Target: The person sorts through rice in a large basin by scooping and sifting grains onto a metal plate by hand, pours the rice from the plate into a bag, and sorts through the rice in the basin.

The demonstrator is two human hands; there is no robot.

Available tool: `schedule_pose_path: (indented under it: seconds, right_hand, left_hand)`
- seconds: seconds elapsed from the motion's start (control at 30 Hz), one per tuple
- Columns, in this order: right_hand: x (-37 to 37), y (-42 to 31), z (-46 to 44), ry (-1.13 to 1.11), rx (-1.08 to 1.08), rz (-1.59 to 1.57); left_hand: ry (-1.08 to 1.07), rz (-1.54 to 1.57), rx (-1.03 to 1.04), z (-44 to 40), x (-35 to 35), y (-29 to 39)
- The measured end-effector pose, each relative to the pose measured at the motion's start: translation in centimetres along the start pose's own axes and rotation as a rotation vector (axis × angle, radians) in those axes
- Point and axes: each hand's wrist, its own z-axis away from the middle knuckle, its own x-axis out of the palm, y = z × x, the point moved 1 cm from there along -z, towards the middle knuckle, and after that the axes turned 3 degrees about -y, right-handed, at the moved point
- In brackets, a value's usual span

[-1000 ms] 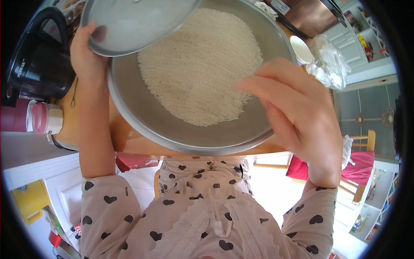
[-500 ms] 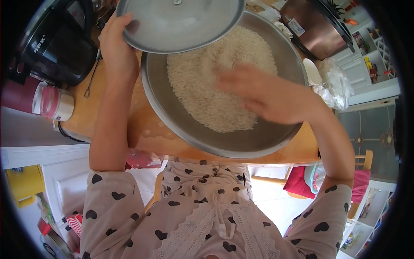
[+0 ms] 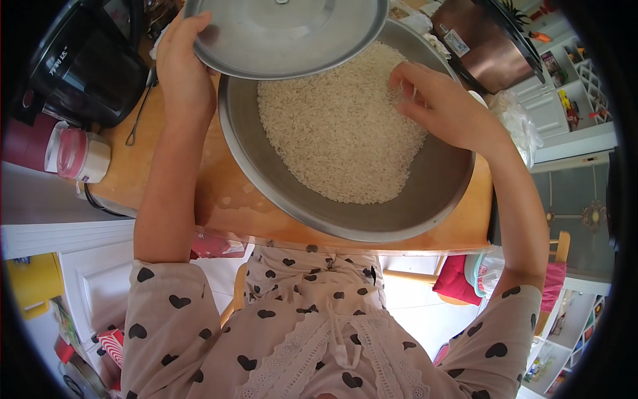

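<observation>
A wide steel basin (image 3: pixel 279 193) holds a broad heap of uncooked white rice (image 3: pixel 339 143). My left hand (image 3: pixel 183 60) grips the left rim of a round metal lid (image 3: pixel 292 33), thumb on its upper face. The lid is tilted over the far left part of the basin and hides some of the rice and rim. At the right side of the heap hovers my right hand (image 3: pixel 442 106), its fingers loosely bent, with thumb and fingers apart. Nothing shows in it; whether its fingertips touch the rice I cannot tell.
On the wooden table (image 3: pixel 226 206) stand a black appliance (image 3: pixel 93 66) and a pink-and-white jar (image 3: pixel 83 156) at left, with a thin metal whisk-like tool (image 3: pixel 138 116) beside them. A copper-coloured cooker (image 3: pixel 485 43) and a clear plastic bag (image 3: pixel 518 123) are at right.
My right hand has moved from the middle of the rice to the right and away from me, uncovering the heap. The lid in my left hand has shifted slightly right.
</observation>
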Motion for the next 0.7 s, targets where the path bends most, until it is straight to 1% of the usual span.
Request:
schedule_pose_path:
  seconds: [0.13,0.23,0.33,0.43,0.53,0.63,0.7]
  right_hand:
    - [1.4,-0.5,-0.5,0.097,-0.062,-0.030]
    - [2.2,-2.1,-0.3,-0.064,-0.066,-0.049]
    - [2.6,-3.4,1.1,-0.387,-0.291,-0.234]
    - [1.3,-3.5,0.5,-0.803,-0.307,-0.388]
    - [0.4,-2.2,-1.4,-0.375,-0.173,-0.209]
    - [1.6,-0.7,-3.8,0.085,-0.166,-0.130]
    - [2.9,-1.3,-3.5,0.142,-0.235,-0.099]
  left_hand:
    - [-0.005,0.020,0.010,-0.1,-0.3,-0.1]
    - [0.016,0.009,0.011,0.2,0.5,0.2]
    - [0.013,0.023,0.010,0.1,0.0,0.0]
    - [0.008,0.017,0.005,0.0,-0.2,0.0]
    - [0.016,0.006,0.008,0.5,0.8,0.4]
    - [0.054,-0.004,0.000,0.4,0.6,0.4]
    - [0.061,-0.048,0.028,-0.1,-0.4,0.0]
